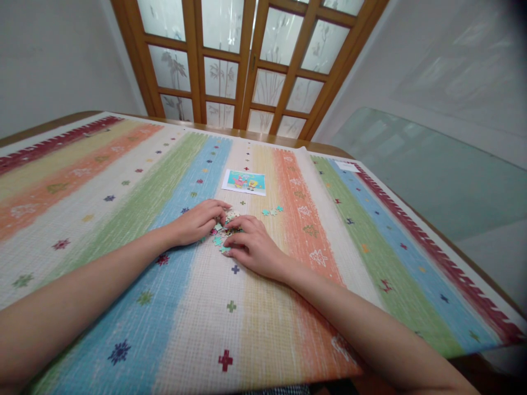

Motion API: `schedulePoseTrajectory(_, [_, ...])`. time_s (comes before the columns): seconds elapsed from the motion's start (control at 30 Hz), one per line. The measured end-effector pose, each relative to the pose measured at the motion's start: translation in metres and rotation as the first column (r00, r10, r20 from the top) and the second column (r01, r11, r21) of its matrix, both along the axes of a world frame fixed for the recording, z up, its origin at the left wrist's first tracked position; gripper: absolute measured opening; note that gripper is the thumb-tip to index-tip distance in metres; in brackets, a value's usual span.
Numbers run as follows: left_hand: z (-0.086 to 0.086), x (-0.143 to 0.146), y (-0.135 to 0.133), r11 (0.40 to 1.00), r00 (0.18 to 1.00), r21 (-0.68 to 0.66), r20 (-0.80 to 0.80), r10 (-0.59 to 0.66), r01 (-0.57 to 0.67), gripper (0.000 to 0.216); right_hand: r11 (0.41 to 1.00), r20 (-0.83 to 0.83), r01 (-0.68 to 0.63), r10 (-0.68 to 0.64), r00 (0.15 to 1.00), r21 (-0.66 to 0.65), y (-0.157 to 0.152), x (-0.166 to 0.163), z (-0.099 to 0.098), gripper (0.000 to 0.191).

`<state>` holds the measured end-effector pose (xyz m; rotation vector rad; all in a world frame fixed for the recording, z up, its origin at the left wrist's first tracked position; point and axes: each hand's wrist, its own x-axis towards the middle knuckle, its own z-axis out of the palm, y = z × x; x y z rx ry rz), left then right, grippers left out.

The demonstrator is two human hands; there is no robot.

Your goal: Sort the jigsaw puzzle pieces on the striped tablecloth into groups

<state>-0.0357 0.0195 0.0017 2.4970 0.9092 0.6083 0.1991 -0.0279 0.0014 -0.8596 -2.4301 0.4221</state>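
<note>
- Our left hand (200,222) and right hand (253,247) curl around the jigsaw pieces (224,231), fingertips touching them; we cannot tell whether either pinches one.
- The pieces lie mid-cloth on the striped tablecloth (123,219), near the picture card (244,182).

A wooden lattice door (251,66) with frosted panes (etched with bamboo) stands behind the table (49,127), between plain white walls (53,55). A striped, multicoloured cloth (123,181) covers the tabletop, and a greenish glass sheet (420,170) lies to its right. The light is soft.
</note>
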Motion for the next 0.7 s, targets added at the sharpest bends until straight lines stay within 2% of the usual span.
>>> schedulePoseTrajectory(0.13, [-0.001,0.0,0.0,1.0,1.0,0.012,0.001,-0.002,0.002,0.023,0.998,-0.027,-0.002,0.001,1.0,-0.064,-0.004,-0.002,0.004,0.013])
schedulePoseTrajectory(0.27, [0.0,0.0,-0.001,1.0,1.0,0.013,-0.012,0.005,-0.004,0.022,0.998,-0.076,0.023,-0.027,0.997,-0.062,-0.002,0.0,0.004,0.015])
schedulePoseTrajectory(0.43, [0.001,0.0,-0.001,1.0,0.999,0.012,-0.033,-0.006,0.007,0.023,0.974,-0.16,0.226,-0.225,0.961,-0.016,0.022,0.019,0.0,0.009])
schedulePoseTrajectory(0.57, [0.002,0.0,-0.001,1.0,1.0,0.006,-0.027,-0.017,0.017,0.023,0.901,-0.148,0.433,-0.424,0.894,0.034,0.051,0.047,-0.006,0.009])
schedulePoseTrajectory(0.7, [0.002,0.0,0.0,1.0,0.999,0.005,-0.023,-0.026,0.026,0.023,0.846,-0.13,0.525,-0.512,0.849,0.093,0.071,0.063,-0.013,0.013])
